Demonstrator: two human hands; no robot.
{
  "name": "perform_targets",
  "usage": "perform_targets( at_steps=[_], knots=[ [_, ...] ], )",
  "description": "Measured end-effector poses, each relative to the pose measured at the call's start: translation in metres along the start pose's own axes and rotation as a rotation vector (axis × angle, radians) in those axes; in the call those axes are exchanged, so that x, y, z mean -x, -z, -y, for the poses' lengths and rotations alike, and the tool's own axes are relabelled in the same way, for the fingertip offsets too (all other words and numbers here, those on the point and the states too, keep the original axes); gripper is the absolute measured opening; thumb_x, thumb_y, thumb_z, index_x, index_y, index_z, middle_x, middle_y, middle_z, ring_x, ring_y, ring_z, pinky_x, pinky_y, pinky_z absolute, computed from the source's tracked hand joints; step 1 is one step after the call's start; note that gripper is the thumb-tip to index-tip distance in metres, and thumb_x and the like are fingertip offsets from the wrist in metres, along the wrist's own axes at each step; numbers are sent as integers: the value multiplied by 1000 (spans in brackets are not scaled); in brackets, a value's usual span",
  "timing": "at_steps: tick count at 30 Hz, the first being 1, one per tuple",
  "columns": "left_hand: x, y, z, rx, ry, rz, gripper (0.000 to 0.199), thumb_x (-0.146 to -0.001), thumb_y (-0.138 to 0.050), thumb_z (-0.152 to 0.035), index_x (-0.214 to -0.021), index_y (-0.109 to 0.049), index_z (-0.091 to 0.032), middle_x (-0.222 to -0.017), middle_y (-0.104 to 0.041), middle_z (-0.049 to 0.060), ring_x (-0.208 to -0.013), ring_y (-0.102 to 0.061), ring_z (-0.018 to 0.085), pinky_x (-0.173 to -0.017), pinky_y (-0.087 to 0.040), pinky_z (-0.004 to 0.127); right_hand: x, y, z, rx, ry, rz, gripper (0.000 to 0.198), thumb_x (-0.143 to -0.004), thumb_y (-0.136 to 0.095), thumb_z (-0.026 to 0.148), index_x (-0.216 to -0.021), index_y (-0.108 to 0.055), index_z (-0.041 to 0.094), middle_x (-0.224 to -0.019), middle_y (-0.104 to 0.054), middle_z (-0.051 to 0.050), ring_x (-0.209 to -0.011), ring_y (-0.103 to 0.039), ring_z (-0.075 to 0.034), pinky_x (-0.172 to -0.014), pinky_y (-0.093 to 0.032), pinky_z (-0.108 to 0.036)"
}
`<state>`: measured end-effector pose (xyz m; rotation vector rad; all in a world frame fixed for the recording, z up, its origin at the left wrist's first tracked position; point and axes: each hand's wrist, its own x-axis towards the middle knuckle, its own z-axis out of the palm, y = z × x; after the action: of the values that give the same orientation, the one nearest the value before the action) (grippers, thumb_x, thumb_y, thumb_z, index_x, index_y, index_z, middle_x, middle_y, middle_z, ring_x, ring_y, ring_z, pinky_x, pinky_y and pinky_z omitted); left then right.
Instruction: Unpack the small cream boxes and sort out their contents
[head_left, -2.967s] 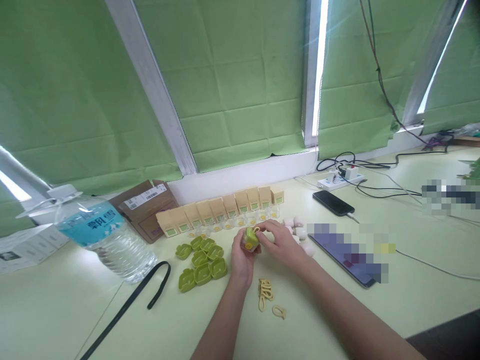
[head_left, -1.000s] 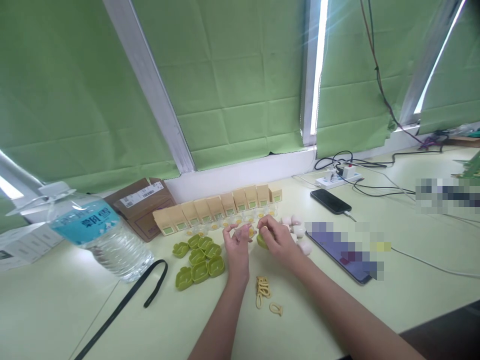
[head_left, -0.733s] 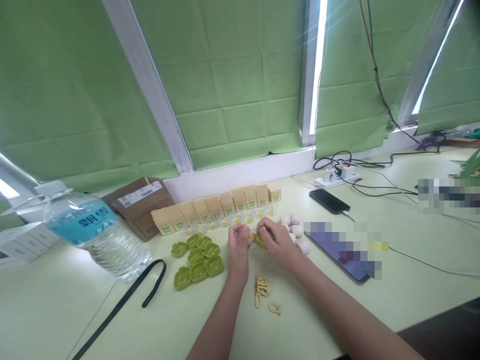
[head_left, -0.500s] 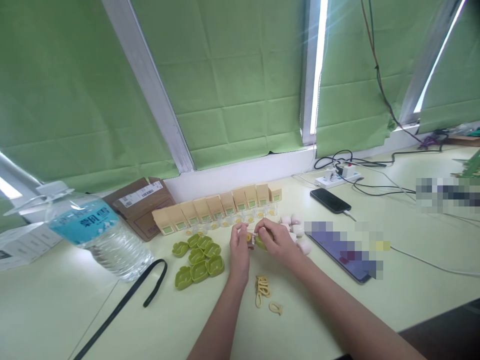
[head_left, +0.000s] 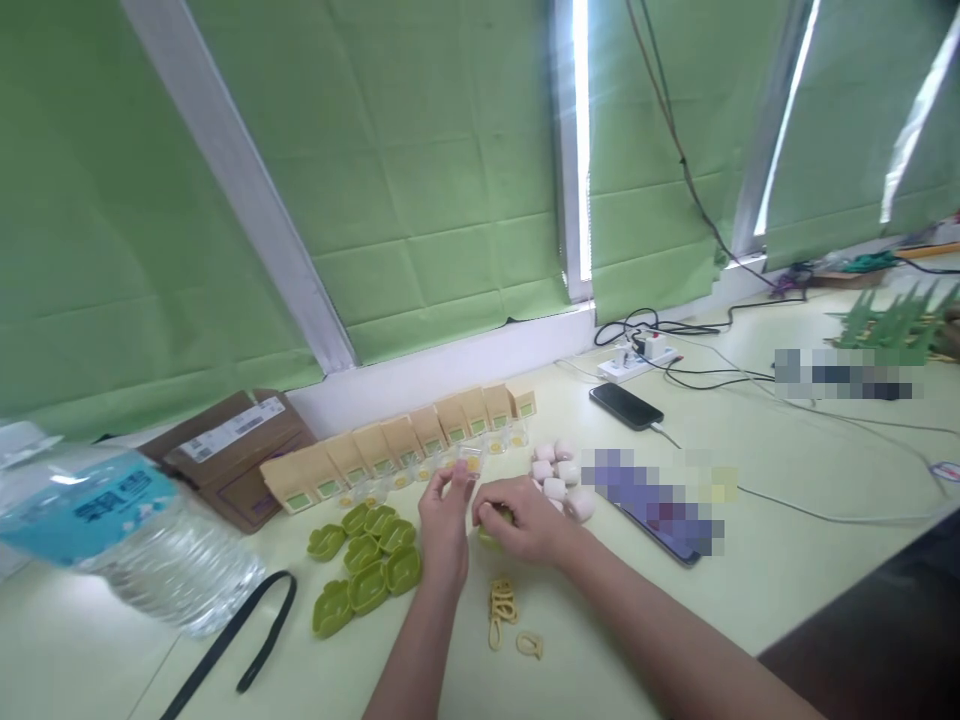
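Between the thumb and fingers of my left hand (head_left: pixel 444 515) is a small clear plastic case (head_left: pixel 472 463) with something yellow in it. My right hand (head_left: pixel 521 518) is closed around a green hollow piece (head_left: pixel 489 538), mostly covered by my fingers, low over the table. Left of my hands lie several green cup-like pieces (head_left: pixel 367 587) with wavy outlines. Pinkish-white little pots (head_left: pixel 555 488) cluster just right of my right hand. Nearer me sit a small pile of yellow loops (head_left: pixel 501 602) and one separate yellow loop (head_left: pixel 529 645).
Behind my hands runs a row of brown paper packets (head_left: pixel 401 440) with clear cases before them. A large water bottle (head_left: pixel 172 540), black strap (head_left: pixel 262 640) and cardboard box (head_left: pixel 232 450) stand left. Right are a black phone (head_left: pixel 626 405), a larger phone (head_left: pixel 686 548), cables and a power strip (head_left: pixel 634 360).
My head view has shifted right. The left hand now holds the clear case higher toward the packets, and the right hand has drawn apart, lower, with the green piece.
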<state>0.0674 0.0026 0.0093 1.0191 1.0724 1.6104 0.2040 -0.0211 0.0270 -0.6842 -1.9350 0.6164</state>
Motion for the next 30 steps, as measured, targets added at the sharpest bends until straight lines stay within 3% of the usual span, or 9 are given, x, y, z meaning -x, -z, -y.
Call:
perform_targets(
  at_steps=[5, 9, 11, 14, 16, 22, 30],
  knots=[
    [-31, -16, -25, -238, -72, 148, 37, -70, -81, -50, -80, -68, -16, -90, -71, 6, -88, -64, 17, -83, -48, 27, -1, 1, -1, -11, -10, 74, 22, -81, -47, 9, -72, -64, 20, -69, -68, 2, -62, -60, -13, -65, -44, -22],
    [-57, -44, -36, -533, -129, 377, 34, -74, -75, -50, -77, -68, -17, -90, -73, 7, -86, -68, 20, -79, -50, 30, 0, -2, -4, -49, -14, 104, 20, -78, -48, 8, -71, -64, 17, -71, -70, 0, -64, -64, -13, -65, -45, -21],
    [-68, -62, -35, -731, -224, 454, 29, -78, -71, -45, -78, -68, -17, -89, -72, 6, -81, -67, 19, -76, -50, 30, 1, -4, -5, -51, -19, 113, 20, -78, -48, 8, -71, -65, 17, -71, -71, 0, -63, -64, -13, -64, -44, -20],
    [-80, -87, -27, -1066, -459, 590, 19, -85, -66, -35, -79, -70, -17, -96, -70, 7, -91, -65, 21, -84, -49, 32, 2, -7, -7, -49, -37, 135, 20, -77, -48, 7, -72, -66, 17, -72, -71, 0, -65, -65, -13, -64, -44, -20],
    [-86, -99, -20, -1168, -525, 658, 13, -84, -68, -30, -80, -70, -18, -96, -70, 7, -97, -64, 22, -89, -47, 33, 2, -7, -9, -33, -72, 135, 20, -78, -49, 8, -74, -67, 17, -74, -72, -1, -65, -65, -13, -62, -43, -20],
    [-104, -114, -2, -1328, -535, 793, 12, -80, -72, -28, -75, -70, -18, -92, -72, 8, -95, -66, 26, -86, -48, 35, -1, 0, -14, 20, -129, 113, 22, -80, -49, 11, -76, -69, 16, -74, -73, -2, -65, -66, -14, -61, -42, -20],
    [-110, -117, 1, -1564, -529, 825, 17, -85, -63, -30, -82, -73, -17, -90, -74, 13, -94, -68, 29, -83, -50, 40, -2, 2, -12, 115, -146, 112, 14, -77, -53, 15, -67, -63, 16, -62, -64, 1, -55, -55, -11, -55, -33, -22]
  ],
)
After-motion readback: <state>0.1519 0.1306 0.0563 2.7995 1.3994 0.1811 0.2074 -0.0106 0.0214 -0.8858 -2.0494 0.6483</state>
